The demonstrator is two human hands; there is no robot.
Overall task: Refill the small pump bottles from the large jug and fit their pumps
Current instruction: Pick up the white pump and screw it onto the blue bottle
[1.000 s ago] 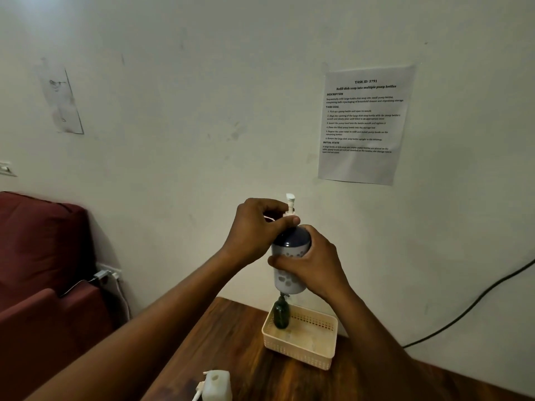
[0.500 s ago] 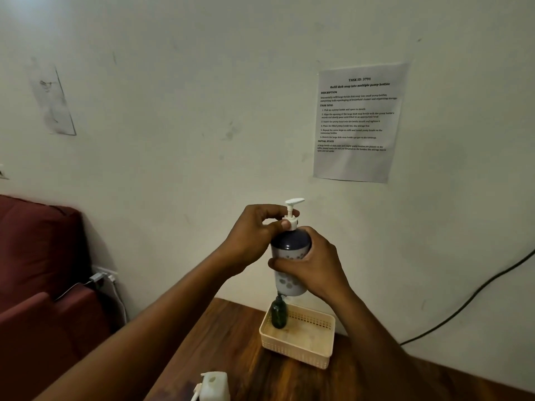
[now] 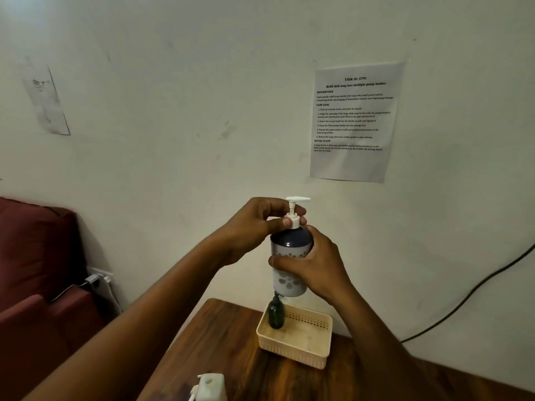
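I hold a small pump bottle (image 3: 291,247), dark on top and pale with spots below, upright in the air in front of the wall. My right hand (image 3: 315,267) grips its body from the right. My left hand (image 3: 254,227) pinches the white collar of its pump (image 3: 295,214), whose nozzle points right. Below, a dark green small bottle (image 3: 275,314) stands in the back left corner of a cream basket (image 3: 295,353) on the wooden table (image 3: 225,342). The white top of the large jug (image 3: 210,386) shows at the bottom edge.
A printed task sheet (image 3: 353,123) hangs on the wall. A red sofa (image 3: 34,270) stands at the left, with a plugged-in charger (image 3: 97,277) beside it. A black cable (image 3: 474,290) runs along the wall at the right.
The pump nozzle has turned from facing away to pointing right while my left hand's fingers twist the collar. The bottle stays held in the same place.
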